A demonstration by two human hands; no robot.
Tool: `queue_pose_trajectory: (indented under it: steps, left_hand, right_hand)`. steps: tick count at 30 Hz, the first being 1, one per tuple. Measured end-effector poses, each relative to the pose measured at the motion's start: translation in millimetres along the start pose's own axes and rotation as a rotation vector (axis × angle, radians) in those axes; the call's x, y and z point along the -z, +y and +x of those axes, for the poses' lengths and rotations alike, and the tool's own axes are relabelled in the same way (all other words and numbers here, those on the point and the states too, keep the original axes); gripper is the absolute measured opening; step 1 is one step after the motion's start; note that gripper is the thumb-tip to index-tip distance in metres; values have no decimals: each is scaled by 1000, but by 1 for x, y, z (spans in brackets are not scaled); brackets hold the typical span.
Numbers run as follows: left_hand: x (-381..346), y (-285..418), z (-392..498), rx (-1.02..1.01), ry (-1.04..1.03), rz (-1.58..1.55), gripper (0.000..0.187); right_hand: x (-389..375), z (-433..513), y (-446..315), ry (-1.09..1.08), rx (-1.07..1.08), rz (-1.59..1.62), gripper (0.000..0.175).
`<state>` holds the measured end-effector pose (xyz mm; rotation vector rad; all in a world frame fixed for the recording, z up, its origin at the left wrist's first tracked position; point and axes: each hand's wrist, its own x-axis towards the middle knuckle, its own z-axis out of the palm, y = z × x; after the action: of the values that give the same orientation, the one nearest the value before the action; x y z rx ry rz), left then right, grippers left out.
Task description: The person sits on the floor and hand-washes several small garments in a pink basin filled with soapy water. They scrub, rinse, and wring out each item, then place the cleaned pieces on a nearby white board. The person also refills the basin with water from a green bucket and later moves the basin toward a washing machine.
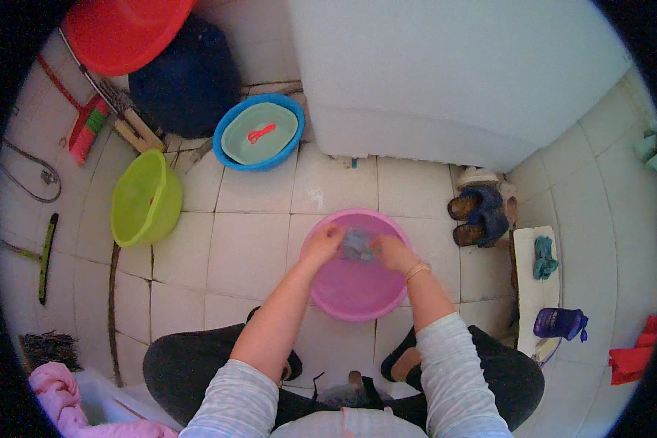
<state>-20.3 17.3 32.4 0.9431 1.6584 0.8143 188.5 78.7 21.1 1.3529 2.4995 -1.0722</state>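
A round pink plastic basin (356,290) stands on the tiled floor between my feet. Over its far half, my left hand (325,243) and my right hand (394,254) hold a small greyish-blue cloth (357,244) stretched between them, one at each side. The cloth is blurred, so its exact kind does not show. My fingers are closed on its edges. A thin bracelet circles my right wrist.
A lime-green basin (169,205) leans at the left. Beyond it, a blue basin (219,148) holds a pale green one (243,148) with a red object (261,133). Slippers (479,216), a white ledge (528,257) with a teal cloth (545,258) and a purple bottle (558,323) are at the right.
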Motion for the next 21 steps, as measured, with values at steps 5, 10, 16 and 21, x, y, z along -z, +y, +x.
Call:
queue_pose_trajectory:
  steps: [5, 10, 16, 21]
  left_hand:
    - [-48, -155, 10, 457, -159, -323, 49]
    - [-62, -198, 33, 580, -278, -514, 59]
    - [-58, -107, 33, 642, -226, -766, 60]
    - [-61, -73, 17, 620, -247, -961, 48]
  right_hand:
    - [-137, -8, 29, 189, -119, -376, 33]
    - [-124, -14, 6, 53, -270, -137, 29]
    - [22, -27, -38, -281, -15, 633, 16]
    - [68, -49, -27, -168, 136, 1242, 25]
